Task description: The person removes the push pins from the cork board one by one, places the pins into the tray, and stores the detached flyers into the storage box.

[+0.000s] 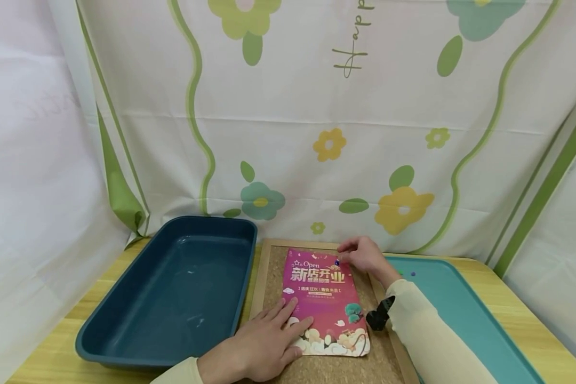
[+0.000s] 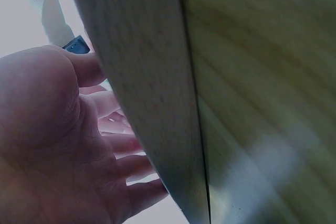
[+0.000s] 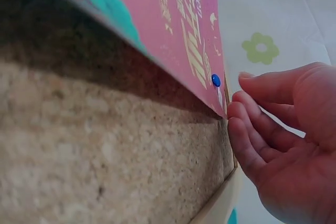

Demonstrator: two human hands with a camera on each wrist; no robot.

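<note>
A pink and purple flyer [image 1: 324,298] lies on a wood-framed cork board [image 1: 333,368]. My left hand [image 1: 266,341] rests with spread fingers on the flyer's lower left part; the left wrist view shows its palm beside the board's wooden edge [image 2: 142,87]. At the flyer's upper right corner, a blue push pin [image 3: 216,80] stands in the paper. My right hand [image 1: 365,255] is right beside that pin, its fingers loosely bent. In the right wrist view, the thumb and fingers are apart from the pin and hold nothing. The flyer's lower right edge lifts off the cork.
A deep dark blue tray [image 1: 247,272] stands left of the board. To the right lies a shallow teal tray [image 1: 465,314], with a small purple pin [image 1: 413,273] near its far edge. A flowered white cloth [image 1: 288,138] hangs behind the wooden table [image 1: 499,288].
</note>
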